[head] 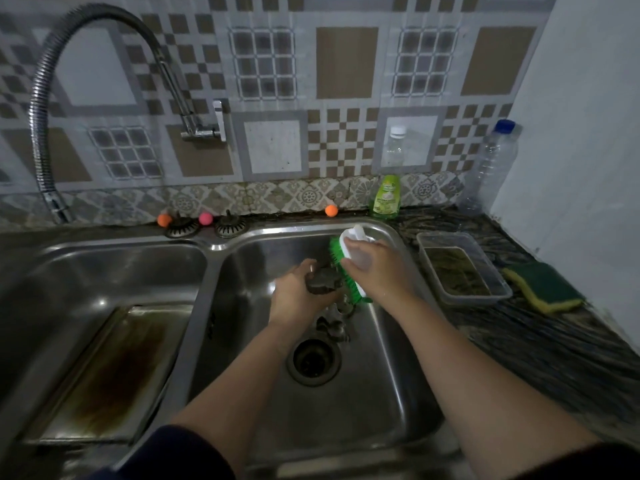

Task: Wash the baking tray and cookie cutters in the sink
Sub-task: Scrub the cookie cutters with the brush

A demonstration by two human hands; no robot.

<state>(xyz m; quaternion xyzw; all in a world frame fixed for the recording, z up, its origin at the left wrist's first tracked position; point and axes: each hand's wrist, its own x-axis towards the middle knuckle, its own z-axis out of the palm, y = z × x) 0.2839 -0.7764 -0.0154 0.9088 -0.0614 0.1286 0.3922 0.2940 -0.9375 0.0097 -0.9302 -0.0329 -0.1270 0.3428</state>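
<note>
Patterned brown and grey wall tiles (346,64) are seen behind a dark marbled worktop (540,327) into which a double stainless-steel sink (391,403) is set. A stained rectangular metal baking tray (114,372) is laid flat in the left basin. Over the right basin, a dark metal cookie cutter (320,280) is held in the left hand (298,296), whose grip is curled round it. A white-backed scrubbing brush with green bristles (346,268) is clasped in the right hand (377,268), bristles touching the cutter. More dark cutters (332,327) are lying beside the round drain (313,362). A green dish-soap bottle (385,197), a clear plastic container (464,268) and a green-and-yellow sponge (543,289) are placed on the worktop.
</note>
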